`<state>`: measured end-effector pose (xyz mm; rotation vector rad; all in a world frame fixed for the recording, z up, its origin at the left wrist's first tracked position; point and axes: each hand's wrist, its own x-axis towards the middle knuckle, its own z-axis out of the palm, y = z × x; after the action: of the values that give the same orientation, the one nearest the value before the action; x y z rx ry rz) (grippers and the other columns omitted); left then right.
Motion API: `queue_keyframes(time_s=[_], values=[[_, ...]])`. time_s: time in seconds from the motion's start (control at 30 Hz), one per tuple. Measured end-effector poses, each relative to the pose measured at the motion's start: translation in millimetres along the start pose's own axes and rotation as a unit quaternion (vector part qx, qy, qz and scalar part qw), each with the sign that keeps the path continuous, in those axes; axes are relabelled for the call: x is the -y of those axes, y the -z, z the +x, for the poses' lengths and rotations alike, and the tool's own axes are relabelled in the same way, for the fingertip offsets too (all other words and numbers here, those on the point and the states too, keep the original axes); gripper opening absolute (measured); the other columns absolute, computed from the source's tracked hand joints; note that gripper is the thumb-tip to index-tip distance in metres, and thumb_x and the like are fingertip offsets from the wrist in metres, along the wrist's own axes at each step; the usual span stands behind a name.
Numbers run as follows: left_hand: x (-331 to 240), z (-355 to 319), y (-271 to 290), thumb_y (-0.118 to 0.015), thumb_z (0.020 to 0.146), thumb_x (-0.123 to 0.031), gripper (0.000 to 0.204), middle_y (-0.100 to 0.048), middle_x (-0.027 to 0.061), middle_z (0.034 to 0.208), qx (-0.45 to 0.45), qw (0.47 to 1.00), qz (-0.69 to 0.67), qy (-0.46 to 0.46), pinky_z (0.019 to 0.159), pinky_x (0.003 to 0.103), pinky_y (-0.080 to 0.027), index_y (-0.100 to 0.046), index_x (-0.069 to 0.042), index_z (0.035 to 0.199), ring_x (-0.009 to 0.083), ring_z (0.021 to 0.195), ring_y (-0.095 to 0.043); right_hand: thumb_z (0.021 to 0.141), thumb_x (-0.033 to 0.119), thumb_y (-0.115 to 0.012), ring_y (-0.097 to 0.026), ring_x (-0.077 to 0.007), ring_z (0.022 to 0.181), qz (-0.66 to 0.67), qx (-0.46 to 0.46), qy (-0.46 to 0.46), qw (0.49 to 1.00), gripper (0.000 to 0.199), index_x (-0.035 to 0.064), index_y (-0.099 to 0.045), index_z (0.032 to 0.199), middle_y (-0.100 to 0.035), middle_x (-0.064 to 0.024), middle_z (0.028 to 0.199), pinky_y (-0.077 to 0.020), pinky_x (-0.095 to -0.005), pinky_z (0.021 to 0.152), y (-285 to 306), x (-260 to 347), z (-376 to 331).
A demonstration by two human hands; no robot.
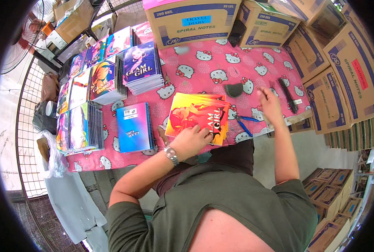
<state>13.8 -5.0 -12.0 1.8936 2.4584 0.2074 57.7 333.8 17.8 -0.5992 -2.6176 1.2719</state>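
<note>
Spread across the worktop [204, 67], a pink cloth printed with white cat faces. Along the far and right edges, stacked brown cardboard boxes [342, 80] with blue print. At the left, rows of spiral notebook stacks [141, 67] with bright covers, plus a single blue notebook [133, 127] lying flat near the front edge. In the middle front, a fanned pile of orange-red covers [197, 115], pressed flat under the left hand [191, 140], fingers spread on the lower right corner, grip holding nothing closed. Right hand [269, 103] raised above the cloth, fingers loosely curled; grip state not clear. Near it, a black spiral binding strip [288, 94], blue-handled pliers [243, 124] and a dark grey stone-like lump [234, 89].
</note>
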Motion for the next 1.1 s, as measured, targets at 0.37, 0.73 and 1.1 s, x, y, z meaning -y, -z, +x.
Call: queue_keyframes(time_s=[0.37,0.73,1.1], values=[[20.4,56.6,74.1,-0.065,0.080,-0.014,0.021,-0.066,0.0065,0.093,-0.197,0.974,0.027,0.112,0.091,0.043,-0.046,-0.061,-0.009,0.100,0.0257,0.095,-0.064,0.092,0.006,-0.068,-0.064,-0.0211,0.088,0.068,0.021,0.278,0.958,0.025,0.0096,-0.073,0.116,-0.064,-0.0077,0.099,-0.0514,-0.0313,0.077,-40.3,61.7,-50.8],[16.2,55.1,74.2,-0.075,0.079,-0.025,0.021,-0.066,0.0028,0.089,-0.268,0.955,-0.063,0.109,0.087,0.041,-0.042,-0.066,-0.012,0.092,0.0232,0.088,-0.061,0.089,-0.008,-0.063,-0.056,-0.0193,0.085,0.072,0.021,0.294,0.953,0.035,0.0089,-0.070,0.118,-0.052,-0.0068,0.098,-0.0481,-0.0287,0.073,-45.9,79.3,-54.5],[15.4,45.9,73.3,-0.076,0.080,-0.025,0.019,-0.067,0.0035,0.088,-0.297,0.947,-0.062,0.107,0.092,0.042,-0.042,-0.067,-0.012,0.092,0.0224,0.089,-0.062,0.088,-0.008,-0.064,-0.059,-0.0182,0.088,0.063,-0.097,0.256,0.960,0.032,0.0088,-0.072,0.114,-0.054,-0.0065,0.097,-0.0495,-0.0291,0.075,-48.6,87.7,-67.2]])
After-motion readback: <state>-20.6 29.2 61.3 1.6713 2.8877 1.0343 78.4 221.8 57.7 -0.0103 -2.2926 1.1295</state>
